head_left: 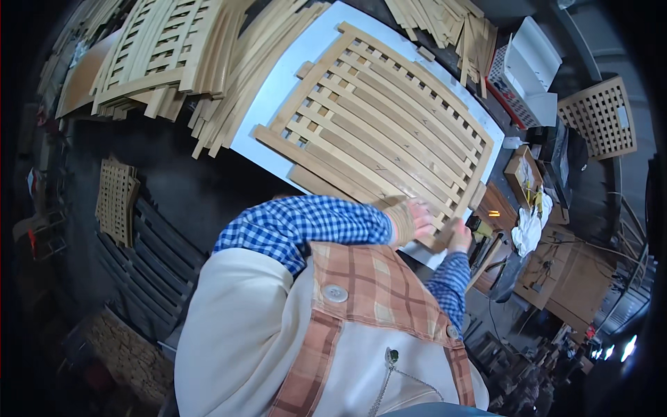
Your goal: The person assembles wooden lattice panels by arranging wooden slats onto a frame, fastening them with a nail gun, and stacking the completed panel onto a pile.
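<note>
A pale wooden lattice panel (389,118) lies on a white board (267,128). Long slats fill its middle, several with small dark marks, and square openings run along both ends. Near the panel's closest right corner, my left hand (419,217) rests with fingers stretched over the slat ends; a tan cuff wraps its wrist. Just right of it, my right hand (459,237) is closed at the corner of the panel's frame, its fingers partly hidden. Small wooden blocks sit against the panel's outer edges, one of them a block (477,195) on the right side.
Stacked lattice panels (156,52) and long loose strips (240,76) lie at the left; more strips (451,31) lie at the far side. To the right are an opened white box (531,62), a wooden tray (521,174), a white cloth (531,226) and another lattice panel (601,118).
</note>
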A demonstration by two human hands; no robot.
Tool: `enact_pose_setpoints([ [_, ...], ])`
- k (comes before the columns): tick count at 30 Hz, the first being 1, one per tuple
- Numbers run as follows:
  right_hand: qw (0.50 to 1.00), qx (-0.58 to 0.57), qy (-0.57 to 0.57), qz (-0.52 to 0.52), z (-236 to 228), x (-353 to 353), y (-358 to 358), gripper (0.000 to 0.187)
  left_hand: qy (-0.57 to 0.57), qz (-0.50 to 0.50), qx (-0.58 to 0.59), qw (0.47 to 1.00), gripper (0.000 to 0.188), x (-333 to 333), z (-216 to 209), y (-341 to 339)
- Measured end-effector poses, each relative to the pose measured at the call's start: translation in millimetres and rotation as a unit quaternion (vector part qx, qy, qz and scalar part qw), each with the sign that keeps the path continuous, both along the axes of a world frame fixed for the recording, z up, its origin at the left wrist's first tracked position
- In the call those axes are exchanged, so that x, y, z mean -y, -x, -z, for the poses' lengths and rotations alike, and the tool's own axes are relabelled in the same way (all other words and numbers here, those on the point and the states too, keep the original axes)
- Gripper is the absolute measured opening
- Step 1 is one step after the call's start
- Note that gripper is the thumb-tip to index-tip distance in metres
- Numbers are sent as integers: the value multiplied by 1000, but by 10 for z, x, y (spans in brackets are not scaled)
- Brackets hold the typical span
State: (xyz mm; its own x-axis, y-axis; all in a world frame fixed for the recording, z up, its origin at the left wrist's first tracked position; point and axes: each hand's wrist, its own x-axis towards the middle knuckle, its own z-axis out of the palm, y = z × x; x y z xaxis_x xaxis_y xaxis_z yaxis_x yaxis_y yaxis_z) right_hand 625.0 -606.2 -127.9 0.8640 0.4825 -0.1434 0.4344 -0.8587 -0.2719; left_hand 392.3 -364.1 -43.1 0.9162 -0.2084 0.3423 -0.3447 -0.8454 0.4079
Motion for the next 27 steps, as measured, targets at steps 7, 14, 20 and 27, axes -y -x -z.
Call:
enact_pose_setpoints([
  [7, 505, -679, -532, 20, -2610, -1803, 1483, 60, 20, -248, 287, 925, 33, -273, -910, 336],
  [14, 411, -793, -437, -104, -3211, -3790, 2935, 56, 147, -245, 376, 882, 40, -1216, -2235, 1543],
  [20, 549, -682, -470, -110, -2688, -5373, 2910, 75, 365, -467, 693, 410, 29, -2372, -2317, 2529],
  [27, 651, -576, -459, -183, -1982, -5295, 2914, 38, 605, -579, 523, 160, 46, -3838, -814, 3192],
])
